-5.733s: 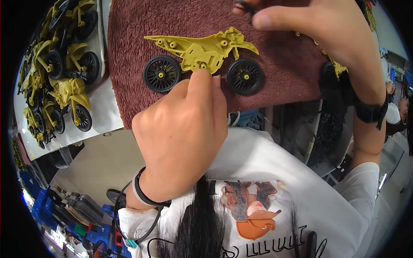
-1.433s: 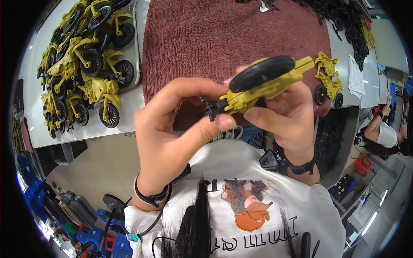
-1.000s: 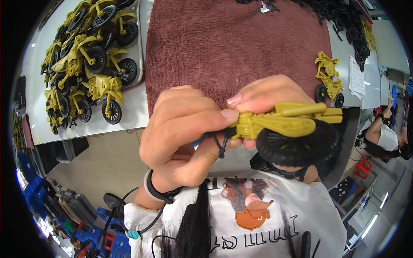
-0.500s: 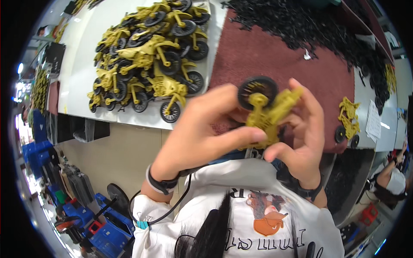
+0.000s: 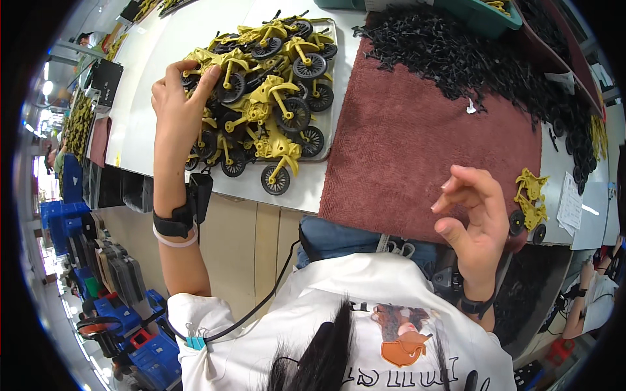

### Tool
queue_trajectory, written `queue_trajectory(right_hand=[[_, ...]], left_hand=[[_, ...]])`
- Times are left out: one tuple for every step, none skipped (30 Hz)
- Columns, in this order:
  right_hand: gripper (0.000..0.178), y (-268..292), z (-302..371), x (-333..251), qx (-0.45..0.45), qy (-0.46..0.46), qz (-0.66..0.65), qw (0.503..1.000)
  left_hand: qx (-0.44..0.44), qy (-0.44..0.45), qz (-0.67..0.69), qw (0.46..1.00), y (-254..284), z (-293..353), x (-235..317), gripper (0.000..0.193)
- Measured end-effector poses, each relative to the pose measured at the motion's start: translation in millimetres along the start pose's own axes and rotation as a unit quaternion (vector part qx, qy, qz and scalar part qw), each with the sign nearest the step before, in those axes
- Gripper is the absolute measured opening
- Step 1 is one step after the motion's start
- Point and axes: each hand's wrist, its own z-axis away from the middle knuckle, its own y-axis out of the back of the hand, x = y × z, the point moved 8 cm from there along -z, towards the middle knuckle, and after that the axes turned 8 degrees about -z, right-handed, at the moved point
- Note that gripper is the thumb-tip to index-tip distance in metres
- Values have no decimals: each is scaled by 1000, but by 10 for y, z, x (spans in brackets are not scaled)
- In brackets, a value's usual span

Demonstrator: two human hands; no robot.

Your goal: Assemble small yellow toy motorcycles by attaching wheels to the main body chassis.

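Observation:
My left hand [image 5: 176,98] reaches to the left side of a pile of yellow toy motorcycles [image 5: 267,107] with black wheels. Its thumb and fingers are closed around a toy motorcycle [image 5: 203,57] at the pile's edge, partly hidden by the hand. The pile lies on a pale tray [image 5: 333,78] on the white table. My right hand [image 5: 479,218] hovers over the near right part of a dark red cloth [image 5: 411,150]. Its fingers are curled but apart, with nothing between them.
A heap of small black parts [image 5: 437,55] covers the cloth's far side, near a teal bin [image 5: 499,18]. Yellow toy parts [image 5: 531,195] with black wheels lie at the right, beside a paper sheet [image 5: 569,205]. Loose black wheels [image 5: 577,146] lie farther back. Another person [image 5: 596,296] sits at far right.
Both hands held a yellow toy motorcycle over the cloth. My left hand has moved left and away to the pile; my right hand has let go and lies slightly lower, to the right.

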Motion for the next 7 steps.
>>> queue_trajectory(right_hand=[[56, 40, 13, 2, 5, -1, 1, 1000], [54, 89, 24, -5, 8, 5, 34, 999], [52, 138, 36, -15, 13, 11, 68, 998], [52, 202, 49, -32, 24, 8, 74, 997], [50, 261, 48, -93, 20, 29, 112, 993], [49, 327, 41, -157, 17, 48, 151, 987], [49, 440, 145, -173, 37, 37, 165, 985]], left_hand=[[-2, -5, 1, 1000, -6, -9, 21, 61], [2, -17, -3, 1000, 0, -4, 70, 62], [6, -31, -6, 999, 1, 4, 115, 62], [53, -70, -75, 993, 72, 17, 158, 64], [83, -83, -74, 990, 74, -28, 177, 64], [69, -131, -40, 988, 49, -30, 275, 62], [54, -178, -6, 983, 101, 53, 390, 60]])
